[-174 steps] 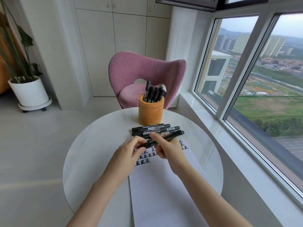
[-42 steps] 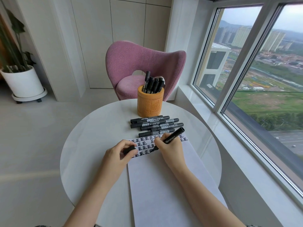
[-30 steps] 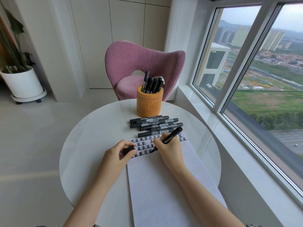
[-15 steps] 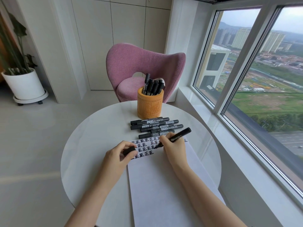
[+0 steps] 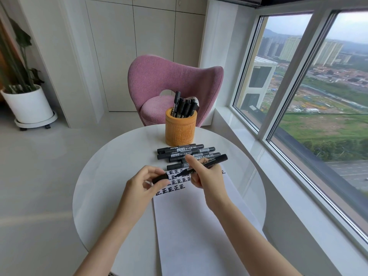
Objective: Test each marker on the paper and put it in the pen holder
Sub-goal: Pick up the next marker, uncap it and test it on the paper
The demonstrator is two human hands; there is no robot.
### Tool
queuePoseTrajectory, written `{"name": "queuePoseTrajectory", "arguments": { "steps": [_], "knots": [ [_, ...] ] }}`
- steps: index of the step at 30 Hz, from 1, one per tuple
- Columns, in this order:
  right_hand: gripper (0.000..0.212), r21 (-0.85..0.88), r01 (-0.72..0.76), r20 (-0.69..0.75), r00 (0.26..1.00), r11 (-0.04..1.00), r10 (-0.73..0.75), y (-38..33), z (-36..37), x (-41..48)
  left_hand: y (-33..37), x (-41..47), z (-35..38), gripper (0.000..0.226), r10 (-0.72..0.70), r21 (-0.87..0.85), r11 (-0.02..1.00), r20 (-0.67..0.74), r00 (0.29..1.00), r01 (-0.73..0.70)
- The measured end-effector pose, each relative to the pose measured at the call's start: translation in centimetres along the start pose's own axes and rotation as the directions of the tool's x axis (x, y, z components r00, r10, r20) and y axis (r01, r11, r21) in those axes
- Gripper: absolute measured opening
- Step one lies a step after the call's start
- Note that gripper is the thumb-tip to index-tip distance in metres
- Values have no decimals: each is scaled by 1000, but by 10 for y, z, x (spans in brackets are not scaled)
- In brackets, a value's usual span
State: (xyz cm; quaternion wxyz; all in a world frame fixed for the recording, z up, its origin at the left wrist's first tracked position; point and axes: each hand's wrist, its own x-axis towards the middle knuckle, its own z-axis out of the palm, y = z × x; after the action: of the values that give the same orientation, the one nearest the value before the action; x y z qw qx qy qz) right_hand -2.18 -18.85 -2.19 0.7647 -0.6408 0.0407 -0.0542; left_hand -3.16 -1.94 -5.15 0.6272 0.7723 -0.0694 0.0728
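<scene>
Head view: uncapped black marker [image 5: 218, 158] gripped by right hand [image 5: 208, 181], black cap [image 5: 160, 177] pinched by left hand [image 5: 142, 184]; recapping judged due.

The round white table [image 5: 111, 176] carries 1 carved orange-tan cylindrical pen holder [image 5: 180, 132] at its far side. Black markers [image 5: 179, 150] lie side by side just before it. Nearer lies 1 long white paper sheet [image 5: 195, 226], with black characters inked across its far end.
</scene>
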Motion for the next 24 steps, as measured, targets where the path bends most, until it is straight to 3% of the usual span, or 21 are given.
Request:
{"name": "queuePoseTrajectory", "arguments": {
  "steps": [8,12,20,24],
  "knots": [
    [39,-3,47,19,999,999,-47,2,11,-8,12,-7,14,18,-28,-52,998,26,999,29],
    [42,9,19,0,1000,1000,-19,8,18,-13,16,-11,20,17,-9,-62,998,-29,1000,7],
    [45,70,-32,4,999,997,32,0,26,-14,24,-13,20,15,206,181,967,-128,970,-181],
    [45,87,-69,87,994,994,62,0,22,-13,26,-10,16,15,214,194,962,-98,972,-193]
  ]
}}
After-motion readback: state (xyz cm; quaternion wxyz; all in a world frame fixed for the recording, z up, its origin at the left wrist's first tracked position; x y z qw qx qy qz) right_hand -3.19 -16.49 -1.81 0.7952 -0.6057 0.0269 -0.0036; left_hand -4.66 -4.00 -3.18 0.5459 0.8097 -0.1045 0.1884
